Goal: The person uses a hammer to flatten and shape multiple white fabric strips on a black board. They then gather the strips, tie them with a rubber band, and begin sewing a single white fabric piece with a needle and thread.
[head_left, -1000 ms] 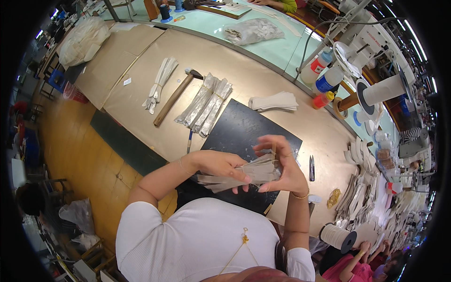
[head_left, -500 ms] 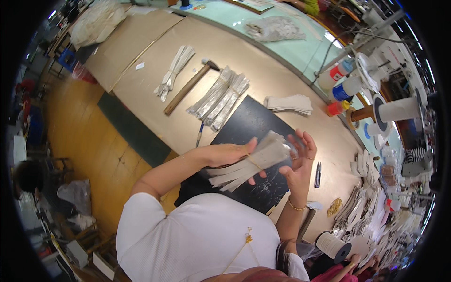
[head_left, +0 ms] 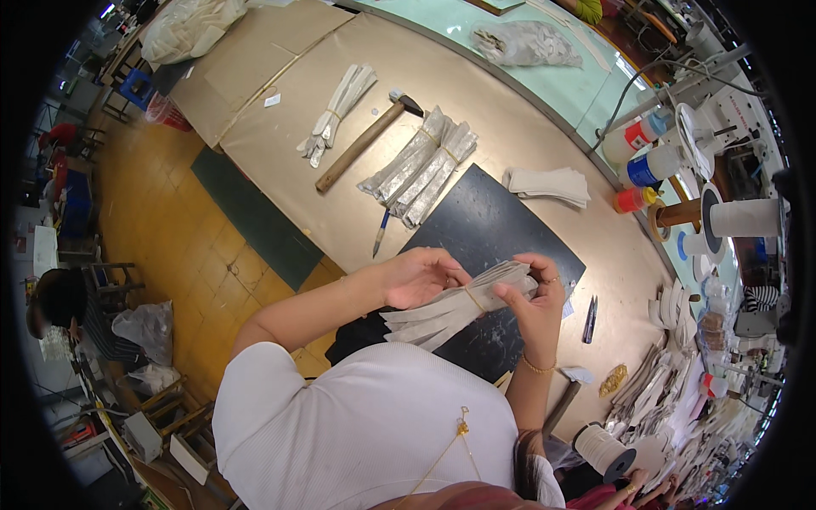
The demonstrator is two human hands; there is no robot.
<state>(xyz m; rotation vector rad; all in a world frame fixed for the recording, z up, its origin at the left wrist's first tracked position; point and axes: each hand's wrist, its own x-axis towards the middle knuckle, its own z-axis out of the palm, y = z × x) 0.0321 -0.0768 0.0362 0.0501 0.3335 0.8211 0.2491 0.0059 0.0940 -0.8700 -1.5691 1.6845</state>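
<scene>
A bundle of flat pale grey strips (head_left: 438,316), fanned at one end and bound by a rubber band round its middle, is held over a dark cutting mat (head_left: 463,223). My right hand (head_left: 537,310) pinches its gathered end between thumb and fingers. My left hand (head_left: 418,280) is at its far edge, palm partly showing, fingers curled against the strips near the band; some fingertips are hidden. Beyond lie two banded bundles of silvery strips (head_left: 429,166), a wooden-handled hammer (head_left: 361,144) and a smaller banded bundle (head_left: 340,110). A blue-handled pointed tool (head_left: 382,234) lies beside the mat.
Thread snips (head_left: 590,320) and a second hammer (head_left: 561,404) lie at right, near heaped strips (head_left: 642,391). A stack of pale pieces (head_left: 548,184) sits past the mat. Bottles (head_left: 653,166) and thread spools (head_left: 744,218) line the right edge. Another person (head_left: 64,310) is at far left.
The bundle has come lower and closer to my body. My right hand's spread fingers have closed on its end. My left hand has turned, its palm now showing.
</scene>
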